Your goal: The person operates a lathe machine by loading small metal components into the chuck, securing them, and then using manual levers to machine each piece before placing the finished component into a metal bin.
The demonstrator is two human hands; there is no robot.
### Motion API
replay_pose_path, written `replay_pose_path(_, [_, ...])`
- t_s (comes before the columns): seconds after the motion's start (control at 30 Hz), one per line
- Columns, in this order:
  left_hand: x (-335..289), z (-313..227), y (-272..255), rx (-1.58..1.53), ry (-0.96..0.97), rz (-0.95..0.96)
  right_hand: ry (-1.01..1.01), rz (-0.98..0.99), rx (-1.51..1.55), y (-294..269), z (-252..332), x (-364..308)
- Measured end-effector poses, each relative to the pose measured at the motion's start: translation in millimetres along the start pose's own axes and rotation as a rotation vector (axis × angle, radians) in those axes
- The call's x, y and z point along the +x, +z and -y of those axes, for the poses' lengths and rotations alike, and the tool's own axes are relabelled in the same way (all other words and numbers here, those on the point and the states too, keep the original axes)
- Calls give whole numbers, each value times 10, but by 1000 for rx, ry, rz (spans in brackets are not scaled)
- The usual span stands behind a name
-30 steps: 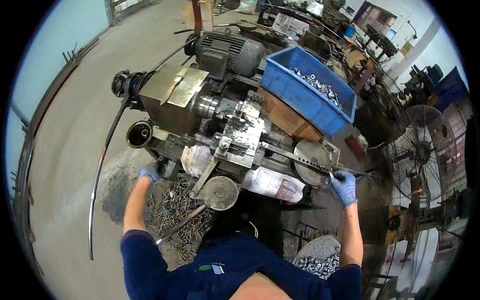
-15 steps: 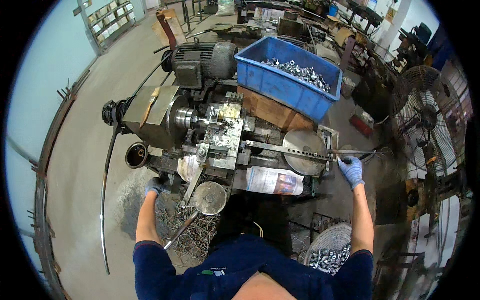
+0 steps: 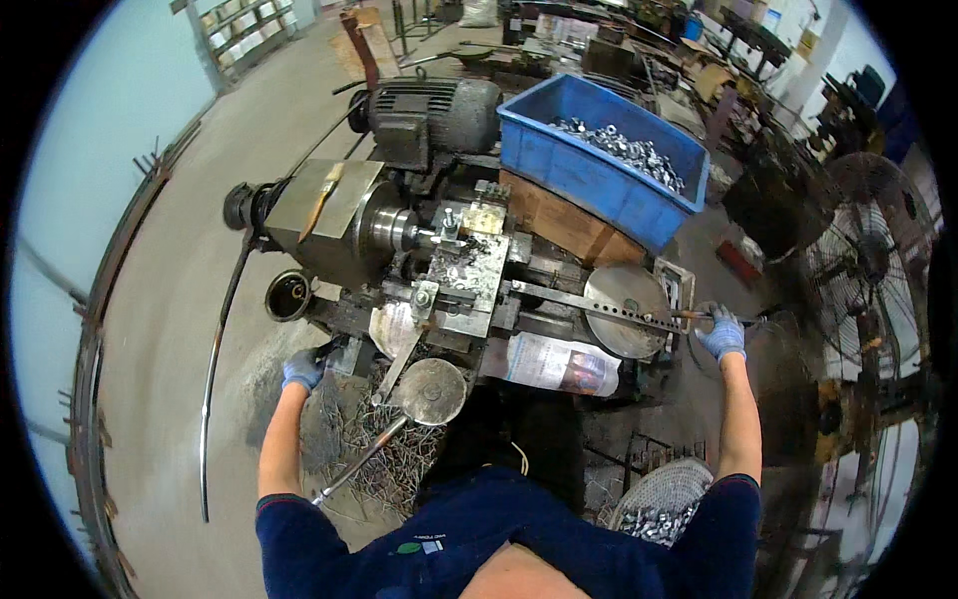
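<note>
My right hand (image 3: 723, 337), in a blue-grey glove, is closed around a thin metal rod (image 3: 691, 314) at the right end of the lathe-like machine. A flat bar with a row of holes (image 3: 599, 305) runs left from there across a round metal disc (image 3: 611, 334). At the machine's lower left, my gloved left hand (image 3: 302, 370) is closed against a dark part whose shape is hidden. Between my hands lie the metal carriage (image 3: 467, 275), the shiny chuck (image 3: 395, 230) and a lever with a round plate (image 3: 433, 391).
A blue bin (image 3: 589, 165) of small metal parts stands behind the machine on a wooden board (image 3: 569, 222). A brush (image 3: 321, 200) lies on the headstock. Folded newspaper (image 3: 561, 365) rests at the front. Metal shavings (image 3: 374, 449) and a pale basket (image 3: 674, 484) of parts sit low. A large fan (image 3: 863, 260) stands right.
The whole view has shifted, so the machine sits farther right. My right hand has moved up and outward onto the rod. My left hand stays by the same dark part.
</note>
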State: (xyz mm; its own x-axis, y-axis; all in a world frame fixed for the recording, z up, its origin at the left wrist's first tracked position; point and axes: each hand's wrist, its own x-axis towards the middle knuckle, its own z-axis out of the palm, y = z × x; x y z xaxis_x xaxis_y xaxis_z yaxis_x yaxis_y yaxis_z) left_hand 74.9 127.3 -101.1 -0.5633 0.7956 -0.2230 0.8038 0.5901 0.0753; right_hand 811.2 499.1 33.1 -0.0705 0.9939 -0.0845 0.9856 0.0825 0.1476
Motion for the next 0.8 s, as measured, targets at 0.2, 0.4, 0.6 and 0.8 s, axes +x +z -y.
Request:
replay_pose_path(0.2, [-943,-144,-545,7,115,226,147,58,-46,178,-143,164])
replay_pose_path(0.4, [-1727,-642,-836,-639,290,361,159,-37,25,417,-267,-195])
replay_pose_path(0.6, [-1900,-1216,-687,-75,288,309,166,-152,175,838,-432,-1308])
replay_pose_path(0.8, [-1750,-987,-311,-350,313,333,336,-142,175,874,-278,-1849])
